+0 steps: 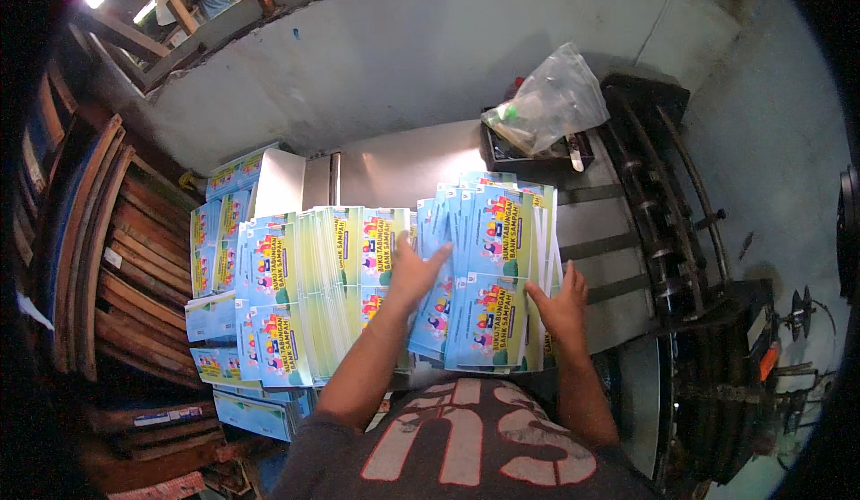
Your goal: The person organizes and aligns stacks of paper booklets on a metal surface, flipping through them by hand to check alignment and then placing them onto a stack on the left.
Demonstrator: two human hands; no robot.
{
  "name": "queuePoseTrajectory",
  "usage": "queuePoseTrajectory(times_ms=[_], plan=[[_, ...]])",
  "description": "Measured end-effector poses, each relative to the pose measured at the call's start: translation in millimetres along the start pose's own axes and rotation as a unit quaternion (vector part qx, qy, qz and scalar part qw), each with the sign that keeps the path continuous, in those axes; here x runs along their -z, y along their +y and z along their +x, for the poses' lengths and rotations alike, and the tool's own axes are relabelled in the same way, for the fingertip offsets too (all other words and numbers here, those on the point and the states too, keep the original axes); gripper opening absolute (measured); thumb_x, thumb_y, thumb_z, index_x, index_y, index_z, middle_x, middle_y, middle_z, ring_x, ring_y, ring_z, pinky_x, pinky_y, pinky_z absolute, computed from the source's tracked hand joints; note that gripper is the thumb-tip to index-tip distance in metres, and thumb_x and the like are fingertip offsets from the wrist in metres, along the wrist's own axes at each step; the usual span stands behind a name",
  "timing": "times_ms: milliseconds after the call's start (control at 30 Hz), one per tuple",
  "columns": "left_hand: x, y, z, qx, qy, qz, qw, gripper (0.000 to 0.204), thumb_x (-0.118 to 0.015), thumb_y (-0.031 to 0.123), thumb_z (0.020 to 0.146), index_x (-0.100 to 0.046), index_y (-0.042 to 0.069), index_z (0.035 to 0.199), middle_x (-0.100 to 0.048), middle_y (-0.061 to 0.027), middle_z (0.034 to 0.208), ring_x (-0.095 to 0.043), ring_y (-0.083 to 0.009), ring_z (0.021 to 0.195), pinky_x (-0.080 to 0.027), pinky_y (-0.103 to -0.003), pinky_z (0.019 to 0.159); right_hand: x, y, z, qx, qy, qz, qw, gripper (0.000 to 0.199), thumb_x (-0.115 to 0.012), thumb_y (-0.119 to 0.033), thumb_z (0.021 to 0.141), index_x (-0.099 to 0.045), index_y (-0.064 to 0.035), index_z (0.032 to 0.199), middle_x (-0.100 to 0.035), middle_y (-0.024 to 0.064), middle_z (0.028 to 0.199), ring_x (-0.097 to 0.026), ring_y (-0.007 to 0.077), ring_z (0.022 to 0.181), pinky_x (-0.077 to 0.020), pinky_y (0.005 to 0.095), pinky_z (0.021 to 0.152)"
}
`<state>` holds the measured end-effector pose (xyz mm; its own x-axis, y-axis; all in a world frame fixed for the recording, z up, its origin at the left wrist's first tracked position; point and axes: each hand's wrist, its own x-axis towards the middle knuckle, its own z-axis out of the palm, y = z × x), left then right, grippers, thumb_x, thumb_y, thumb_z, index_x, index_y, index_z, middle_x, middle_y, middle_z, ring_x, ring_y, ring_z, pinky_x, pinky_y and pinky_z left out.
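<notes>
A loose pile of printed cover sheets (pixel 484 321), blue and green with cartoon figures, lies in front of me with its sheets slightly out of line. My left hand (pixel 414 274) is at the pile's left edge, thumb and fingers apart, between it and a second spread of the same sheets (pixel 331 267). Along the pile's right edge my right hand (pixel 562 310) has its fingers spread, the thumb reaching over the top sheet. Neither hand visibly grips a sheet. The left spread is fanned out, its sheets overlapping in a long row.
More stacked sheets (pixel 215 249) fill the table's left end. Behind the piles, a dark tray (pixel 537 155) holds a clear plastic bag (pixel 555 97). A machine with rollers (pixel 658 204) stands at the right. Wooden frames (pixel 134 258) lean at the left, and a grey wall (pixel 403 52) rises behind.
</notes>
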<state>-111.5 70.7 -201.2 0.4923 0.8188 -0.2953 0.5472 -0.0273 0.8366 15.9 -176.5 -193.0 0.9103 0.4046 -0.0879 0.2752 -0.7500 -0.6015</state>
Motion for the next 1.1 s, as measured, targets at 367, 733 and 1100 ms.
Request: queuePoseTrajectory(times_ms=[367, 733, 1100], plan=[[-29.8, 39.2, -20.8, 0.096, -0.263, -0.252, 0.926, 0.066, -0.082, 0.033, 0.079, -0.051, -0.007, 0.122, -0.064, -0.0181, 0.113, -0.064, -0.0248, 0.102, -0.053, -0.039, 0.09, -3.7, -18.7, 0.6, 0.045, -0.057, 0.15, 0.986, 0.082, -0.079, -0.044, 0.074, -0.043, 0.0007, 0.132, -0.048, 0.027, 0.123, -0.047, 0.0417, 0.117, -0.0396, 0.0507, 0.1], [-14.7, 93.7, -80.8, -0.093, -0.267, -0.275, 0.919, 0.073, -0.082, 0.007, 0.073, -0.04, 0.001, 0.132, -0.059, -0.0145, 0.122, -0.061, -0.0251, 0.112, -0.05, -0.039, 0.097, 44.2, -29.0, 1.5, 0.079, -0.075, 0.493, 0.863, 0.084, -0.083, -0.026, 0.075, -0.038, -0.0002, 0.141, -0.047, 0.019, 0.139, -0.049, 0.0291, 0.126, -0.0432, 0.044, 0.103], [27.1, 46.2, -62.1, -0.274, -0.393, -0.191, 0.857, 0.129, -0.091, 0.03, 0.063, -0.003, 0.005, 0.155, -0.021, -0.0222, 0.155, -0.023, -0.033, 0.144, -0.018, -0.04, 0.118, 71.8, 23.9, -26.2, 0.092, -0.244, 0.622, 0.738, 0.073, -0.076, -0.04, 0.081, -0.045, -0.004, 0.136, -0.059, 0.0156, 0.127, -0.06, 0.0272, 0.111, -0.0479, 0.0417, 0.098]])
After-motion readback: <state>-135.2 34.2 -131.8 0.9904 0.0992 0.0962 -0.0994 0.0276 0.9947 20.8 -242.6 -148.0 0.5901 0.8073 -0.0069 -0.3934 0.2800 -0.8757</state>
